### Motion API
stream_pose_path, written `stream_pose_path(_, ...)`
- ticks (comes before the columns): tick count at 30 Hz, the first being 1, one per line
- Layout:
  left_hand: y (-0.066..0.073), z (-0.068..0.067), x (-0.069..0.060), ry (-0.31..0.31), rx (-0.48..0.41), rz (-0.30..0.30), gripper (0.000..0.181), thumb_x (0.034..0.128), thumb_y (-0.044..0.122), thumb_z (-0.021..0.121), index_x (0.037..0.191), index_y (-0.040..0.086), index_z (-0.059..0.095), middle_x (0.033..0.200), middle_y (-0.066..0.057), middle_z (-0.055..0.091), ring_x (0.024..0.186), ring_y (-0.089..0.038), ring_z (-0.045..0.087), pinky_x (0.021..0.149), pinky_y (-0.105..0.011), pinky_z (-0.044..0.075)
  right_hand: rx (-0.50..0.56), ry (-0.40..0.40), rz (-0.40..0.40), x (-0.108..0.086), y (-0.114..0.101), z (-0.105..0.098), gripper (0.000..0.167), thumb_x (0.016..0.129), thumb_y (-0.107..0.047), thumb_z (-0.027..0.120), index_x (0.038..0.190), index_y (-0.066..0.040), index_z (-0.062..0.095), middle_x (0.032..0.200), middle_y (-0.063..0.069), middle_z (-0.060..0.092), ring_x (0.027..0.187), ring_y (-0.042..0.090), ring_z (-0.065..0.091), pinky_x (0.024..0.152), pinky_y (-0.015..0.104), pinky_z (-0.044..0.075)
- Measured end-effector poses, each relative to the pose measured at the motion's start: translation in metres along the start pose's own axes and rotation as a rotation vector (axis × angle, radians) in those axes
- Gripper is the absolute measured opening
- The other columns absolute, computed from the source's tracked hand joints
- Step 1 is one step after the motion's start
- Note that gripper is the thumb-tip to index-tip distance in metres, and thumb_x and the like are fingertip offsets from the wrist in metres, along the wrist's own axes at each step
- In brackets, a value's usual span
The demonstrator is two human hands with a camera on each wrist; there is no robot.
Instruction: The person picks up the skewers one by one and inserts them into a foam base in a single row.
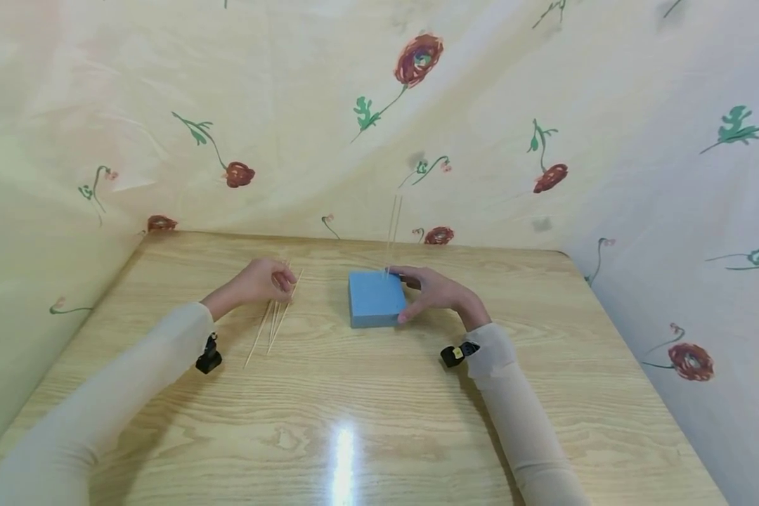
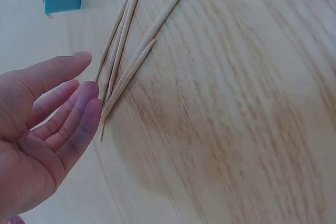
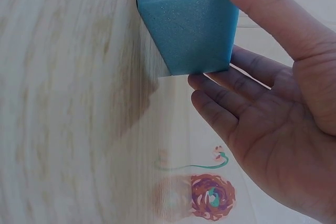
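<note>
A blue foam block sits on the table, and two thin wooden skewers stand upright in its far edge. My right hand holds the block from its right side, thumb at the near corner and fingers behind; in the right wrist view the thumb and fingers lie on either side of the block. To the left, several loose wooden skewers lie on the table. Over their far end is my left hand. In the left wrist view its fingertips are at the skewers, thumb apart.
The wooden table runs back to a flower-printed cloth, which also hangs at both sides. A black wrist camera sits on the left sleeve, and another wrist camera on the right.
</note>
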State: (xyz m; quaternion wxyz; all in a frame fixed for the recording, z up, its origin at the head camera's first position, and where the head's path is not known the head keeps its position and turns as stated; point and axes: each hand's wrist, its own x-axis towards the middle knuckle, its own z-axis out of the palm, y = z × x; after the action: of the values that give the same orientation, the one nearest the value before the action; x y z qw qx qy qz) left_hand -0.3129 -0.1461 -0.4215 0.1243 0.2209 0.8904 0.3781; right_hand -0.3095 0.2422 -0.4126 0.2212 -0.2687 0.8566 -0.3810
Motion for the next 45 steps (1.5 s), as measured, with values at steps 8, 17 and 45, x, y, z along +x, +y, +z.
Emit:
stream_pose_path(8,0.003,-0.001,-0.001,-0.044,0.021,-0.033,0.030,0.0810,0.004,0.083,0.106,-0.006,0.071,0.093,-0.016,0.074,0.081,-0.017,0.069,0.075,-0.031,0.058,0.001,0.004,0.009,0.002,-0.001,-0.001,0.107,0.075,-0.015,0.093,0.160,-0.006,0.029,0.168,0.014,0.026,0.154,0.038,0.027,0.126,0.052,0.026)
stream_pose_path(17,0.005,0.005,0.002,-0.063,0.015,-0.057,0.030,0.0790,0.005,0.086,0.104,-0.006,0.073,0.091,-0.016,0.074,0.080,-0.016,0.068,0.077,-0.028,0.056,0.007,-0.002,0.007,0.001,0.001,-0.001,0.108,0.074,-0.016,0.093,0.160,-0.004,0.027,0.168,0.015,0.026,0.154,0.039,0.027,0.126,0.052,0.026)
stream_pose_path(45,0.010,0.011,0.010,-0.150,0.035,-0.091,0.023,0.0797,0.008,0.086,0.098,0.001,0.074,0.081,-0.006,0.072,0.071,-0.012,0.065,0.070,-0.026,0.056,0.007,0.003,0.003,0.001,0.002,-0.001,0.109,0.074,-0.017,0.093,0.160,-0.005,0.028,0.168,0.015,0.027,0.154,0.039,0.028,0.126,0.052,0.026)
